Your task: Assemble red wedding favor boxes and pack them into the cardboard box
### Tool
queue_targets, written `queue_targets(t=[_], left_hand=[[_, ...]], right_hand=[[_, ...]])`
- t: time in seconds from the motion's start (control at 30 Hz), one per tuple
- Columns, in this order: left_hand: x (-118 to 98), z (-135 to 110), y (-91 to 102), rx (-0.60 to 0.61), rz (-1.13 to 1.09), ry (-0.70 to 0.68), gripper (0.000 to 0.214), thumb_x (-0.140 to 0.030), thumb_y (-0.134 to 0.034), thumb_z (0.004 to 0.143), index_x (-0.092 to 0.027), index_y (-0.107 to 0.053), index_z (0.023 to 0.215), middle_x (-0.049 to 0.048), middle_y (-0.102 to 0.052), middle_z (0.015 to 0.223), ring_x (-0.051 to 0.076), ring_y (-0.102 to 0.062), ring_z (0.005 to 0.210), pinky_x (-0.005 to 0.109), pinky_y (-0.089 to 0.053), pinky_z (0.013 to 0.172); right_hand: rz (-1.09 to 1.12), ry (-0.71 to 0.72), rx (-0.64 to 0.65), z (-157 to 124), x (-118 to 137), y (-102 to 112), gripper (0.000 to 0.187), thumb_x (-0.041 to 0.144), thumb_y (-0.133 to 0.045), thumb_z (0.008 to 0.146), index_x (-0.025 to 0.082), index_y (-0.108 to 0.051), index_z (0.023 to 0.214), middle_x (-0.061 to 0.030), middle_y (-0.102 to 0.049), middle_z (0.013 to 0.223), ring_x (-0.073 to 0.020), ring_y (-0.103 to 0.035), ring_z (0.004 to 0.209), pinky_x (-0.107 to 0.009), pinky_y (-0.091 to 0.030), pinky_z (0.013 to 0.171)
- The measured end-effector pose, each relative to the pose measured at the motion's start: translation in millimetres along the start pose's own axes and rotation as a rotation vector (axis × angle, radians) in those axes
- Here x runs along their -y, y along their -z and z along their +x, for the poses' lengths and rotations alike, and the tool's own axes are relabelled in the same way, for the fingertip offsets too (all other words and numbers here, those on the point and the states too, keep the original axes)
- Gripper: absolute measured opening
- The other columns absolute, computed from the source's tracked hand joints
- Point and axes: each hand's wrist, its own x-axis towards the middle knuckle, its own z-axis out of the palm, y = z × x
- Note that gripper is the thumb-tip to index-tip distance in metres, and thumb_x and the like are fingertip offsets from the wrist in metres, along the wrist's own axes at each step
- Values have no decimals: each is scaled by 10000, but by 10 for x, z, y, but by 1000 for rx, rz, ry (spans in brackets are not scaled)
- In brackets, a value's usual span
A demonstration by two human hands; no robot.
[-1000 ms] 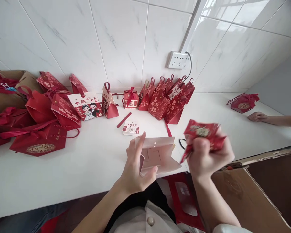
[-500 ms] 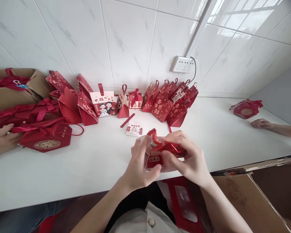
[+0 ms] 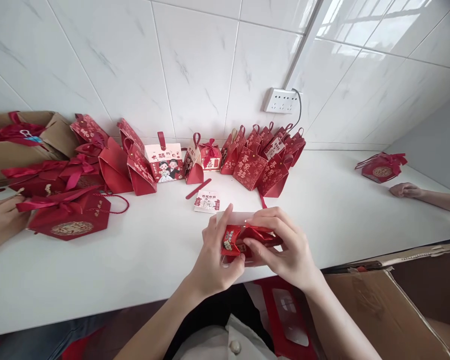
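Low over the table's front edge, my left hand (image 3: 213,255) is curled round the left side of an open gift box (image 3: 237,218), whose inside is pale. A red wrapped candy (image 3: 230,241) with printed lettering lies at the box's left end, by my left fingers. My right hand (image 3: 287,245) pinches shiny red candy packets (image 3: 261,234) over the right part of the box, fingers on top and thumb in front. My fingers hide much of the box and its contents. Beyond them lie a printed card (image 3: 207,201) and a dark red strip (image 3: 198,188).
Red gift boxes (image 3: 250,169) with ribbon loops line the wall. At left, another person's hand (image 3: 5,220) is beside a hexagonal box (image 3: 75,220); at right, another person's hand (image 3: 407,190) rests near one more (image 3: 381,167). A cardboard carton (image 3: 375,305) stands at lower right.
The loose red candy, raised and tilted at the box before, now lies lower and flatter at its left end. My right hand has shifted slightly left. The hand at far left has moved a little.
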Motion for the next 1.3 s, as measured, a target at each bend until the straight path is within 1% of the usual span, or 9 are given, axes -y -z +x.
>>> queue_targets(t=[0.23, 0.37, 0.6, 0.73, 0.83, 0.93, 1.07, 1.2, 1.3], left_hand=[[-29, 6, 21, 43, 21, -1, 856, -181, -519, 758, -297, -72, 1478, 73, -534, 1196, 302, -426, 1214, 563, -212, 1091], [-39, 2, 27, 35, 27, 0, 868, -161, -516, 733, -294, -94, 1481, 89, -419, 1358, 319, -369, 1273, 551, -219, 1098], [-22, -10, 34, 26, 14, 16, 870, -163, -513, 728, -299, -106, 1485, 79, -385, 1412, 322, -375, 1270, 544, -251, 1096], [-25, 4, 33, 19, 11, 8, 876, -162, -510, 723, -297, -101, 1485, 88, -383, 1414, 321, -407, 1250, 548, -269, 1083], [-22, 4, 28, -1, 0, -4, 861, -167, -505, 719, -305, -129, 1481, 84, -341, 1451, 333, -372, 1284, 557, -266, 1087], [-2, 1, 29, -29, -29, -7, 837, -171, -501, 720, -328, -171, 1473, 65, -303, 1485, 336, -352, 1303, 561, -283, 1089], [41, 31, 53, 8, -105, -42, 794, -177, -491, 754, -346, -192, 1470, 42, -316, 1491, 328, -301, 1350, 551, -265, 1122], [111, 87, 46, 33, -235, -90, 693, -256, -501, 827, -341, -226, 1458, 48, -365, 1466, 303, -363, 1333, 474, -382, 1076], [217, 118, -9, -58, -330, -109, 696, -372, -544, 852, -318, -205, 1456, 72, -395, 1439, 289, -397, 1322, 404, -457, 1006]], right_hand=[[59, -132, -4, -18, -7, 8, 313, 475, -494, 907, 214, -561, 1066, -60, -533, 909, -165, -565, 795, -292, -530, 640], [69, -141, -70, -20, 8, 5, 230, 299, -356, 959, 218, -554, 1043, -57, -520, 918, -170, -541, 837, -323, -505, 706], [115, -139, -79, -69, -3, -20, 225, 157, -508, 894, 224, -501, 1109, -43, -613, 923, -136, -605, 773, -260, -518, 665], [-77, -67, 27, -69, 17, 84, 227, 250, -587, 874, 214, -566, 1097, -97, -618, 1109, -205, -600, 991, -344, -521, 822], [-110, -112, -18, -161, -35, 190, 250, 310, -571, 885, 227, -584, 1120, -112, -557, 1220, -238, -553, 1099, -393, -489, 899], [24, -211, -2, -362, -188, 216, 522, 523, -594, 830, 254, -502, 1268, -128, -451, 1347, -293, -452, 1242, -438, -454, 968], [260, -323, 115, -626, -400, 30, 1104, 681, -690, 622, 306, -110, 1483, -139, -201, 1520, -343, -284, 1378, -503, -349, 1085], [355, -431, -24, -647, -419, -216, 1062, 506, -715, 735, 317, 19, 1478, -152, -342, 1443, -283, -417, 1309, -486, -390, 1059], [419, -474, -111, -535, -385, -307, 911, 479, -727, 727, 300, -185, 1438, -116, -493, 1308, -250, -521, 1200, -423, -463, 1000]])
